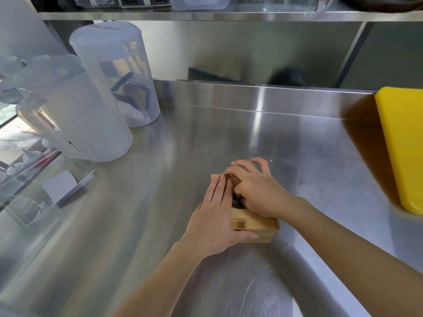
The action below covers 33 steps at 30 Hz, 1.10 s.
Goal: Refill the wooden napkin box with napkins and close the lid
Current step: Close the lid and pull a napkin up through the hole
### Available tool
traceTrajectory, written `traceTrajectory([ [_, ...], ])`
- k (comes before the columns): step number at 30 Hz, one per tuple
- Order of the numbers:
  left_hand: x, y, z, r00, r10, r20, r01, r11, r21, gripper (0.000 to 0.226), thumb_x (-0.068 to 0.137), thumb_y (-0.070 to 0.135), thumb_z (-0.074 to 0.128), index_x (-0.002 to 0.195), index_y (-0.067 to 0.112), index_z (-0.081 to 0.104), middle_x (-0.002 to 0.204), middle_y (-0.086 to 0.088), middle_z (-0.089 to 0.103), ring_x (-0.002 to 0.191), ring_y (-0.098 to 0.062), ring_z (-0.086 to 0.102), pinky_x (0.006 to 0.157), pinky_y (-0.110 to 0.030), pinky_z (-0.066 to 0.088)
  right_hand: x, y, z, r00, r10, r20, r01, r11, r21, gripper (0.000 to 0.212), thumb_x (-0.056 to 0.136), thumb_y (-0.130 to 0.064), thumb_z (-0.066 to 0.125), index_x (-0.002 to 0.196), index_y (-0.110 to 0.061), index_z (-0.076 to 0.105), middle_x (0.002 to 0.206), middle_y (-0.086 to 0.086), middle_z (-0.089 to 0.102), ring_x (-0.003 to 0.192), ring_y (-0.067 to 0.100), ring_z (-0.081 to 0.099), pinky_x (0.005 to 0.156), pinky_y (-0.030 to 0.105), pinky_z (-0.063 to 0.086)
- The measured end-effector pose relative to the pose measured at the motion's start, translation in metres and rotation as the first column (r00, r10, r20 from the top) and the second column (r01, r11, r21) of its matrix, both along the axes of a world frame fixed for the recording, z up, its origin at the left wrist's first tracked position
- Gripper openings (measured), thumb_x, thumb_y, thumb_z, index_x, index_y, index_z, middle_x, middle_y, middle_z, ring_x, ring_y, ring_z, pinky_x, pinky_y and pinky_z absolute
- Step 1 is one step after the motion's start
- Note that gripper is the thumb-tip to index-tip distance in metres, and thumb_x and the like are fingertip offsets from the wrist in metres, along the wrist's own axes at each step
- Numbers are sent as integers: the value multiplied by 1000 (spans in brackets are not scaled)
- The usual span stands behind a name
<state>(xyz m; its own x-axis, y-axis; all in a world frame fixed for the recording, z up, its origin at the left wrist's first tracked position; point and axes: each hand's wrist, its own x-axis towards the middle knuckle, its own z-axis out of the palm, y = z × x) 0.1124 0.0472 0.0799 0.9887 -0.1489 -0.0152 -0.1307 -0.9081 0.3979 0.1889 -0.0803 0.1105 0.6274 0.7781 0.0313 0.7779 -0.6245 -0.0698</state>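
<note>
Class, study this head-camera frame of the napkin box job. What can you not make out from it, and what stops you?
- Head view: the wooden napkin box top, lid and opening are covered by the left hand and right hand.
- Napkins: none identifiable; only a dark gap shows between the hands.
- Upper shelf containers: cut off by the top edge.
- Yellow cutting board: cut off at the right edge.

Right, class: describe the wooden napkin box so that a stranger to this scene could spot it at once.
Start at the steel counter. Near its front middle, under both hands, sits the wooden napkin box. It is the only wooden item: the neighbours are clear plastic jugs on the left and a yellow board on the right.
</note>
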Motion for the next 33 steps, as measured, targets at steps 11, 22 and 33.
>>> traceTrajectory([
  [11, 1, 0, 2, 1000, -3, -31, 3, 1000, 5, 124, 63, 74, 60, 147, 16, -11, 156, 6, -15, 135, -1, -26, 112, -26, 13, 4, -8, -4, 1000, 5, -26, -2, 995, 102, 17, 70, -12, 62, 53, -13, 64, 107, 6, 60, 110, 29, 50, 93, 37, 12],
  [22, 0, -1, 5, 998, 6, -58, -6, 1000, -12, 122, 64, 72, 61, 146, 20, -12, 156, 8, -16, 133, 2, -27, 111, -26, 16, 8, -11, -7, 988, 83, -131, -65, 989, 134, 16, 83, -13, 57, 73, -15, 70, 91, -8, 40, 99, 15, 39, 84, 26, 12],
  [33, 4, 4, 2, 997, -62, -46, 53, 984, -167, 82, 76, 69, 35, 142, 24, 21, 157, 7, -2, 137, 0, -22, 113, -35, 14, 0, -20, -7, 989, 103, -108, -67, 953, 295, 16, 74, -21, 49, 61, -14, 55, 63, -3, 58, 66, 13, 48, 74, 30, 32],
])
